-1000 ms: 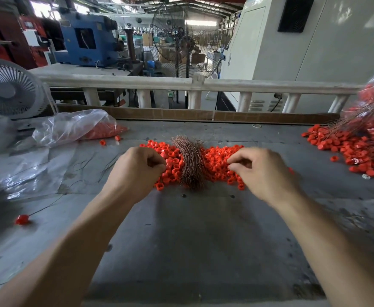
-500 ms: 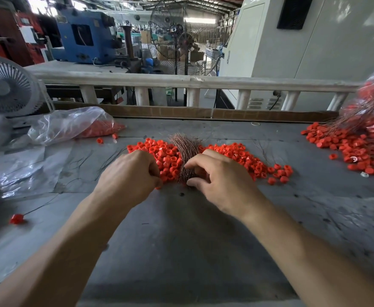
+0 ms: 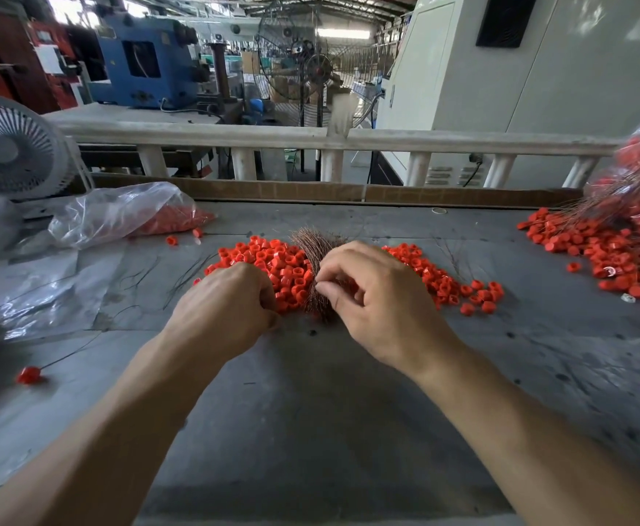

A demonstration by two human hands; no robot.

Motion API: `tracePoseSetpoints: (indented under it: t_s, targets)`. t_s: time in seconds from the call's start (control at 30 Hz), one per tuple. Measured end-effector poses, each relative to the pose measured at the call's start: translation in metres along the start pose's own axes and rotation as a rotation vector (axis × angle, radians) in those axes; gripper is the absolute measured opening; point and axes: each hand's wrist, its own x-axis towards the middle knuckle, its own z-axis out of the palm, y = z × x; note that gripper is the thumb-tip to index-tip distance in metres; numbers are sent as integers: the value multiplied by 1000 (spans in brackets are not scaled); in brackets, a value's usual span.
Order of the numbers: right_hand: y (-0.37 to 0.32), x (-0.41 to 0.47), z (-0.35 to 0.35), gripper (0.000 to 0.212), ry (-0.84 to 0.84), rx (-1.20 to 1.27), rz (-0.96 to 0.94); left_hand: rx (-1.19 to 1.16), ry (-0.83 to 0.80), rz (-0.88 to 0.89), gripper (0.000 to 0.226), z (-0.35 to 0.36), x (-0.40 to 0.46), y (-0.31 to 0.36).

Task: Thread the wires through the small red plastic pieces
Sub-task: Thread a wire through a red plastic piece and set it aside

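While the wires [image 3: 315,247] lie bundled on the table [image 3: 310,430], long axis running away from the person amid red pieces [image 3: 272,264], the right hand [image 3: 377,298] pinches strands at their near end; the left hand [image 3: 227,309], just beside, curls over pieces, its grip hidden.

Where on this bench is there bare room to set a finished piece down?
Bare grey table between the forearms, and between the central red pieces and the right-hand pile. Crowded: around the wire bundle and by the plastic bag.
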Motion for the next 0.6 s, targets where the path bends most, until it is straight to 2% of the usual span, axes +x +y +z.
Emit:
tracePoseSetpoints:
  t_s: [0.2,0.37,0.47,0.6]
  targets:
    - [-5,1,-14,3,258,557,181,-94,124,42,20,1,0,-1]
    - [-7,2,-27,7,482,736,326,-456,218,71,16,-2,1,10]
    - [-6,2,-29,11,506,825,425,-729,204,103,19,-1,-3,18]
    - [-8,4,-31,20,457,984,499,-998,140,144,22,4,-3,21]
